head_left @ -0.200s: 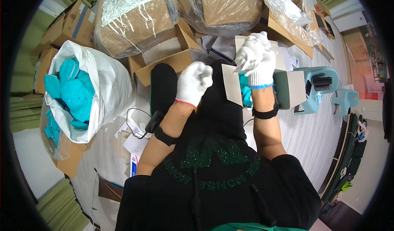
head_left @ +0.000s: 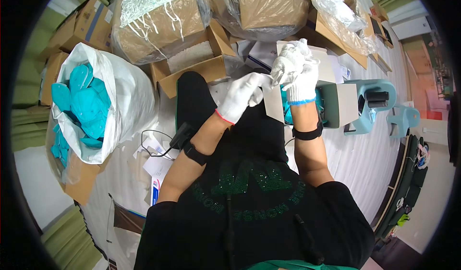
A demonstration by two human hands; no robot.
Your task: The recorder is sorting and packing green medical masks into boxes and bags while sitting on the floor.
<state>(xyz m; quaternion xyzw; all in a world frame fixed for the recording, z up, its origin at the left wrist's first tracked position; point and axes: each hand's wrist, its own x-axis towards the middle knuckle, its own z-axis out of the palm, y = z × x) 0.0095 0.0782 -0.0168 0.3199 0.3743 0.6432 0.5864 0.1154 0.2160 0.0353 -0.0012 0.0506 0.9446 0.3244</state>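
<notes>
My right hand, in a white knit glove with a blue cuff, is raised over an open carton. It grips a loose bunch of white knit gloves, whose limp fingers hang to the left. My left hand wears a white glove with a red cuff. Its fingers are curled, and the fingertips meet the left edge of the bunch; the exact pinch is hard to see. Inside the carton, partly hidden by my right hand, lie teal fabric pieces.
At left stands a white sack full of teal cap-like pieces. Large plastic-lined cartons line the far side, one holding white shredded strips. A blue-grey plastic stool is at right. Papers and a cable lie at lower left.
My left hand has moved right and its fingers have reached the white gloves. My right hand has shifted slightly left with the bunch.
</notes>
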